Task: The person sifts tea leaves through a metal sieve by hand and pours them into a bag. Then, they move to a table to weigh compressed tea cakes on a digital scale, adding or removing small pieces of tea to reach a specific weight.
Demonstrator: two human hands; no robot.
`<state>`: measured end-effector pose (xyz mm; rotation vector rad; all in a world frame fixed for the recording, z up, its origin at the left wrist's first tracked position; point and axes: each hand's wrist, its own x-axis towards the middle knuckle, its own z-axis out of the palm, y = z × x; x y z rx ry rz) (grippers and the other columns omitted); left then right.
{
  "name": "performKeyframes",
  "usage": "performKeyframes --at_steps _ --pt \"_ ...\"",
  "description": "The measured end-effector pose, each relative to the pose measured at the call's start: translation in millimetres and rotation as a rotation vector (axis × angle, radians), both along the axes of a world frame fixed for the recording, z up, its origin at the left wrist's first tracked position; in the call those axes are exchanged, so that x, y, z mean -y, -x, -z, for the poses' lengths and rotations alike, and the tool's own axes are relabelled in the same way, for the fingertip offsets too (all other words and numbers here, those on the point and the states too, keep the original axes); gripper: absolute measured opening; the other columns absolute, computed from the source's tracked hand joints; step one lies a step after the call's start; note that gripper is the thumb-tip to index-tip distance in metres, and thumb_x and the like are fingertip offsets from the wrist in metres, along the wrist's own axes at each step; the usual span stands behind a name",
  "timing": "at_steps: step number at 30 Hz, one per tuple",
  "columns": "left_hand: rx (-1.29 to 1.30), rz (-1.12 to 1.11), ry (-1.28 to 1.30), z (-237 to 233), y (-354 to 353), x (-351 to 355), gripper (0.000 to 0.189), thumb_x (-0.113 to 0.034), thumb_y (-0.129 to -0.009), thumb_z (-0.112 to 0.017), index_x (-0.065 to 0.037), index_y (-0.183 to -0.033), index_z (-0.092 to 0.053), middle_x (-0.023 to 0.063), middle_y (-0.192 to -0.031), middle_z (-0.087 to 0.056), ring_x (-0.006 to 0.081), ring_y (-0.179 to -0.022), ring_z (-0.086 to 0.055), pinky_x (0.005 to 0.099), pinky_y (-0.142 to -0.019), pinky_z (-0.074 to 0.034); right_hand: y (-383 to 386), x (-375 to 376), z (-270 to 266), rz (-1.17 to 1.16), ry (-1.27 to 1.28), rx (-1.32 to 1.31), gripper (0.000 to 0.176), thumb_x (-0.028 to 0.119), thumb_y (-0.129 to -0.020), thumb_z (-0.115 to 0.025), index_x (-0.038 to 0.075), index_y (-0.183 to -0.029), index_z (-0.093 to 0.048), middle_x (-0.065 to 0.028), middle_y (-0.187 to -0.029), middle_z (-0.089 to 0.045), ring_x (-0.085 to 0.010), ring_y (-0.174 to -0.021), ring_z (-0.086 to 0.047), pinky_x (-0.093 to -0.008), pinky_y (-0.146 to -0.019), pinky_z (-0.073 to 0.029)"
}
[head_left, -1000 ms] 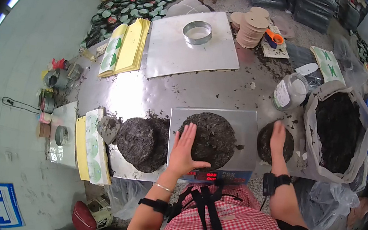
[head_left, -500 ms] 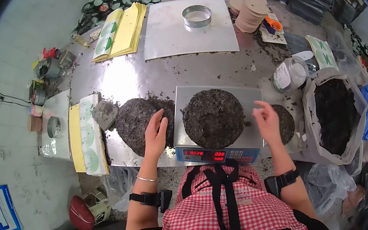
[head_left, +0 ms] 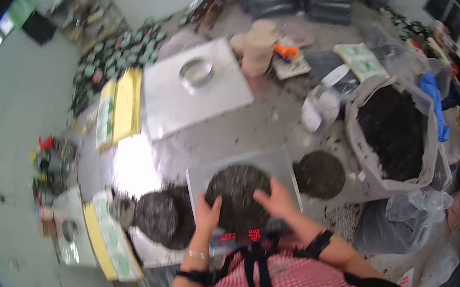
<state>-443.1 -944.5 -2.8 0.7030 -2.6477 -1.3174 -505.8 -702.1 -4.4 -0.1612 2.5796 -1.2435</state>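
Note:
A dark, crumbly round cake (head_left: 239, 185) rests on the plate of a digital scale (head_left: 195, 175) with red digits lit on its front. My left hand (head_left: 208, 213) is at its left side, thumb up against the edge. From the right my right hand (head_left: 279, 199) grips the opposite side, its thumb over the top. The fingers beneath the rim are hidden, and the view is blurred by motion. Left of the scale lie more dark round cakes (head_left: 156, 215), overlapping each other. Another flat dark disc (head_left: 320, 174) lies to the right of the scale.
A white bag (head_left: 354, 128) of loose dark material stands at the right, beside a clear jar (head_left: 320, 109). Behind the scale are a pale board (head_left: 212, 100) with a metal ring (head_left: 196, 73), stacked round discs (head_left: 258, 51), and yellow paper sheets (head_left: 126, 104).
Both hands have moved inward from beside the scale and closed on the sides of the cake. The camera view has turned and shifted.

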Motion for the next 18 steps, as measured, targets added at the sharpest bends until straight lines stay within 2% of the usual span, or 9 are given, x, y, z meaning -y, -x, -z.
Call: performKeyframes --at_steps 1,2,3,7,9,12,14,17,18 --pt "0.064 -0.043 -0.107 8.4 4.1 -3.4 0.055 -0.027 -0.082 -0.078 0.008 -0.118 -0.057 0.0247 -0.110 -0.066 0.0342 -0.107 -0.064 0.0411 -0.096 -0.048 -2.7 5.6 10.3 0.054 0.303 0.013 0.069 0.041 -0.087 -0.071 -0.004 -0.133 -0.046 -0.0299 -0.127 -0.056 -0.0442 -0.122 -0.055 -0.0460 -0.105 -0.043" --pt "0.060 -0.073 -0.185 6.3 6.3 -6.1 0.053 -0.021 -0.082 -0.078 0.007 -0.120 -0.055 0.0206 -0.111 -0.066 0.0305 -0.106 -0.064 0.0379 -0.095 -0.048 0.5 1.5 26.2 0.037 0.374 0.031 0.067 0.038 -0.088 -0.070 -0.004 -0.134 -0.045 -0.0296 -0.127 -0.057 -0.0437 -0.121 -0.055 -0.0450 -0.106 -0.042" --pt "0.055 -0.172 -0.476 -17.0 10.4 -17.2 0.051 -0.019 -0.084 -0.077 0.006 -0.122 -0.054 0.0166 -0.111 -0.066 0.0243 -0.104 -0.063 0.0341 -0.093 -0.049 3.4 -6.3 11.6 0.027 0.321 0.016 0.063 0.033 -0.090 -0.069 -0.004 -0.135 -0.044 -0.0279 -0.126 -0.058 -0.0412 -0.121 -0.056 -0.0445 -0.105 -0.042" --pt "0.014 -0.062 -0.396 -40.6 9.8 -29.1 0.046 -0.013 -0.087 -0.076 0.003 -0.123 -0.053 0.0135 -0.107 -0.066 0.0173 -0.098 -0.061 0.0308 -0.087 -0.049 26.7 -29.1 -43.1 0.000 0.406 0.113 0.052 0.028 -0.090 -0.069 0.000 -0.130 -0.048 -0.0236 -0.118 -0.062 -0.0371 -0.112 -0.062 -0.0421 -0.095 -0.048" --pt "-0.008 -0.114 -0.494 -42.1 5.0 -32.4 0.050 -0.011 -0.087 -0.075 0.001 -0.129 -0.050 0.0126 -0.109 -0.063 0.0157 -0.096 -0.060 0.0286 -0.084 -0.050 38.5 -31.3 -29.0 -0.013 0.372 0.035 0.053 0.026 -0.088 -0.071 0.004 -0.131 -0.050 -0.0214 -0.113 -0.066 -0.0338 -0.103 -0.066 -0.0410 -0.090 -0.051" --pt "-0.124 -0.315 -0.199 -43.3 -14.7 -26.8 0.052 -0.013 -0.091 -0.070 -0.002 -0.136 -0.045 0.0113 -0.112 -0.057 0.0144 -0.095 -0.058 0.0240 -0.073 -0.049 52.8 -40.5 -16.8 -0.046 0.360 0.092 0.053 0.027 -0.085 -0.076 0.000 -0.125 -0.056 -0.0174 -0.103 -0.070 -0.0226 -0.094 -0.069 -0.0343 -0.085 -0.053" --pt "-0.183 -0.522 0.106 -26.5 -45.7 14.3 0.049 -0.015 -0.090 -0.071 -0.003 -0.133 -0.051 0.0128 -0.114 -0.057 0.0199 -0.097 -0.059 0.0302 -0.082 -0.050 60.5 -48.1 -27.6 -0.014 0.547 0.244 0.045 0.019 -0.089 -0.072 -0.006 -0.124 -0.058 -0.0096 -0.105 -0.070 -0.0146 -0.096 -0.065 -0.0332 -0.086 -0.053" --pt "-0.120 -0.712 0.594 4.1 -101.1 102.2 0.057 -0.025 -0.087 -0.076 0.005 -0.129 -0.052 0.0178 -0.117 -0.059 0.0296 -0.103 -0.060 0.0394 -0.094 -0.047 72.5 -59.8 -41.5 0.027 0.656 0.553 0.049 0.014 -0.095 -0.064 -0.004 -0.138 -0.047 -0.0095 -0.124 -0.063 -0.0163 -0.108 -0.061 -0.0322 -0.096 -0.048" --pt "0.038 -0.794 0.598 1.0 -110.9 121.1 0.069 -0.036 -0.083 -0.078 0.007 -0.130 -0.051 0.0215 -0.123 -0.058 0.0339 -0.111 -0.058 0.0425 -0.098 -0.045 75.9 -63.6 -35.3 -0.008 0.638 0.551 0.050 0.014 -0.096 -0.063 -0.004 -0.140 -0.045 -0.0094 -0.126 -0.062 -0.0170 -0.110 -0.060 -0.0322 -0.097 -0.047"
